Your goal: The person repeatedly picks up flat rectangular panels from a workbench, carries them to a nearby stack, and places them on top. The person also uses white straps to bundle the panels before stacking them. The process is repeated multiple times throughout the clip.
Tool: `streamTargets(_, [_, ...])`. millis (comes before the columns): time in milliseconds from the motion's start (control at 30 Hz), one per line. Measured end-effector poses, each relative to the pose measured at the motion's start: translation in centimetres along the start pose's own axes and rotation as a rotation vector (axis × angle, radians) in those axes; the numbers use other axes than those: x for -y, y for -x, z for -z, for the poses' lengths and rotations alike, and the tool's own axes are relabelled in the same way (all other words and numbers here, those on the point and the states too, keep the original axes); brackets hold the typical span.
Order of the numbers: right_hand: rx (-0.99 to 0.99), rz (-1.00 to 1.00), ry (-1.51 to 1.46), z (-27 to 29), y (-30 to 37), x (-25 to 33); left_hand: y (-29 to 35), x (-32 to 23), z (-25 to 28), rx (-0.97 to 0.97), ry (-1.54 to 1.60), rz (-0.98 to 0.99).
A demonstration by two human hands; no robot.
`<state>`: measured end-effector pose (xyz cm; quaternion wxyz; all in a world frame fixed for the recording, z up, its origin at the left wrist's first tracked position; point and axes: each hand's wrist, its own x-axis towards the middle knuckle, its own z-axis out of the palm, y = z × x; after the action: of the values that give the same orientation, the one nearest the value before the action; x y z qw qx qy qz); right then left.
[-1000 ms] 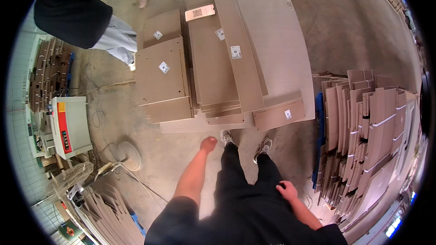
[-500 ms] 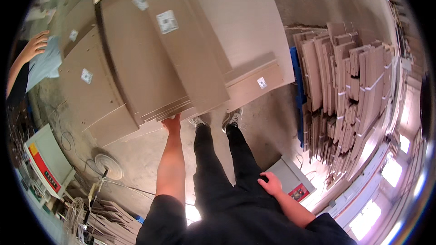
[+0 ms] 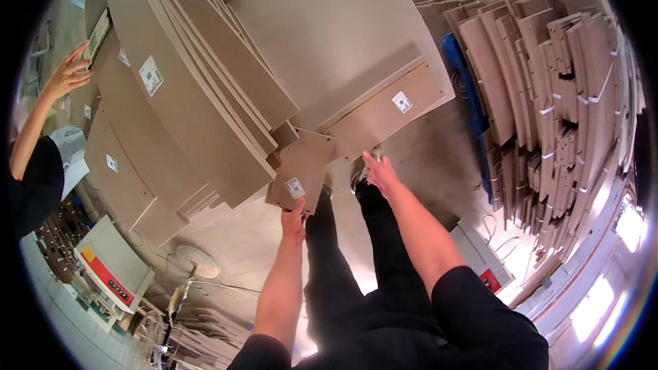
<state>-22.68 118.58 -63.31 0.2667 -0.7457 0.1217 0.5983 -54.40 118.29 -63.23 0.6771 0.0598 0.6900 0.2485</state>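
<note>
My left hand (image 3: 293, 219) grips the near edge of a small brown board (image 3: 306, 161), which has a white label and small holes near its corners. The small board is tilted beside a fanned stack of long brown panels (image 3: 199, 82). Just short of the near edge of another labelled brown board (image 3: 384, 111), my right hand (image 3: 381, 173) has its fingers partly spread and holds nothing. That board lies on a large pale sheet (image 3: 322, 27). Whether my right fingertips touch the board's edge, I cannot tell.
A co-worker's hand (image 3: 67, 74) reaches to the panels from the left. Strapped bundles of boards (image 3: 541, 96) stand at the right, beside a blue strip (image 3: 466, 89). Grey-white machines (image 3: 113, 260) with red panels and a round-based stand (image 3: 197, 260) are nearby.
My left hand has come away from the panel stack with the small board. The long panels have shifted left and fanned out. My right hand has moved from my thigh up towards the boards.
</note>
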Motion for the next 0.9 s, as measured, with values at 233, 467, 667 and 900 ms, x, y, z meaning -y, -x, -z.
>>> streamTargets(233, [0.047, 0.056, -0.003, 0.2, -4.8, 0.5, 3.7, 0.9, -2.3, 0.097, 0.047, 0.103])
streamTargets(467, [-0.146, 0.340, 0.076, 16.7, -0.9, 3.9, 3.1, 1.7, -11.2, 0.193, 0.217, 0.080])
streamTargets(667, [-0.405, 0.648, 0.731, 25.1, -4.2, 8.5, -0.6, -0.6, -26.8, 0.038, 0.498, 0.080])
streamTargets(900, [-0.473, 0.737, 0.832, 20.5, -4.4, 16.6, 1.9, -1.9, -28.5, 0.284, 0.020, 0.029])
